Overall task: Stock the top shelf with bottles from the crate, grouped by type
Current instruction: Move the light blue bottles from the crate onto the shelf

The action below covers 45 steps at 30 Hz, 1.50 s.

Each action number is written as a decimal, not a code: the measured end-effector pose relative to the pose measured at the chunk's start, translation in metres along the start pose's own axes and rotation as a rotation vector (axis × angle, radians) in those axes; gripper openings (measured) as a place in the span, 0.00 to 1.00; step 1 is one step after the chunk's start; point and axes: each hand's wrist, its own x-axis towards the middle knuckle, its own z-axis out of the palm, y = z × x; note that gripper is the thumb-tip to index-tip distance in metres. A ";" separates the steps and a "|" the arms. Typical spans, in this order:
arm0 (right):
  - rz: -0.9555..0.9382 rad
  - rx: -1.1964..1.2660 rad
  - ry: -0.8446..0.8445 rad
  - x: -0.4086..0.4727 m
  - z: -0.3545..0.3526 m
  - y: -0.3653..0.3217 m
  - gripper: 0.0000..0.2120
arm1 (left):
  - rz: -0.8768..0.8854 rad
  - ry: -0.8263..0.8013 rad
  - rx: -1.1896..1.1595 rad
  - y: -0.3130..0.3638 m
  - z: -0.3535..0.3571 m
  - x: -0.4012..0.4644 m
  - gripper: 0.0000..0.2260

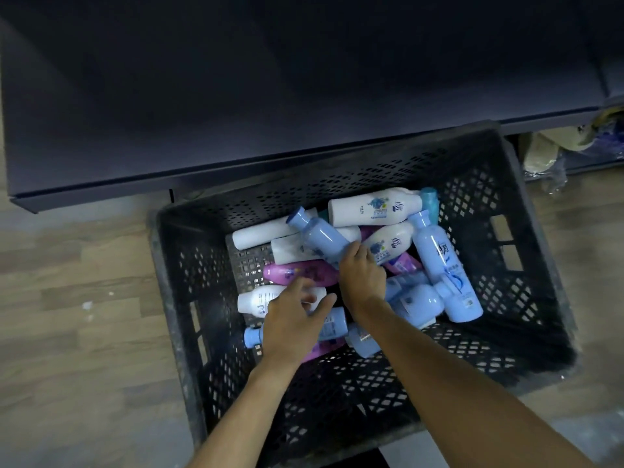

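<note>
A black plastic crate [189,275] stands on the floor and holds several bottles lying in a heap: white ones [371,206], light blue ones [439,265] and purple ones [304,272]. My right hand [361,275] is deep in the crate, fingers wrapped around the lower end of a light blue bottle [320,236] that points up-left. My left hand [293,319] hovers over a white bottle [256,298] at the crate's left side, fingers spread and just touching it. Both forearms come in from the bottom edge.
A dark shelf board [236,113] juts out above the crate's far edge. Wood-pattern floor [84,298] lies to the left. Crumpled bags and wrapping [547,153] sit under the shelf at the far right.
</note>
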 end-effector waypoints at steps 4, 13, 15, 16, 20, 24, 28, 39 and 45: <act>-0.044 0.090 -0.051 0.015 -0.005 0.012 0.18 | -0.015 0.015 -0.101 0.004 -0.001 0.000 0.15; -0.157 0.621 -0.112 -0.040 -0.104 0.019 0.24 | 0.018 0.056 -0.233 0.051 -0.070 -0.020 0.24; -0.152 0.698 -0.090 -0.066 -0.140 0.010 0.24 | 0.070 0.087 -0.283 0.077 -0.091 -0.033 0.27; -0.156 0.723 -0.079 -0.078 -0.159 0.006 0.24 | 0.104 0.104 -0.311 0.090 -0.101 -0.042 0.26; -0.140 0.850 -0.025 -0.120 -0.224 -0.005 0.22 | 0.206 0.201 -0.350 0.140 -0.142 -0.083 0.23; -0.122 0.950 0.043 -0.152 -0.278 -0.010 0.20 | 0.248 0.256 -0.346 0.180 -0.177 -0.120 0.21; -0.149 1.021 0.131 -0.183 -0.337 -0.015 0.18 | 0.371 0.350 -0.275 0.225 -0.216 -0.160 0.18; -0.361 1.070 0.639 -0.246 -0.522 -0.023 0.26 | 0.805 0.619 -0.183 0.360 -0.355 -0.276 0.21; -0.470 1.006 0.863 -0.297 -0.637 -0.034 0.23 | 0.993 0.748 -0.192 0.422 -0.428 -0.345 0.22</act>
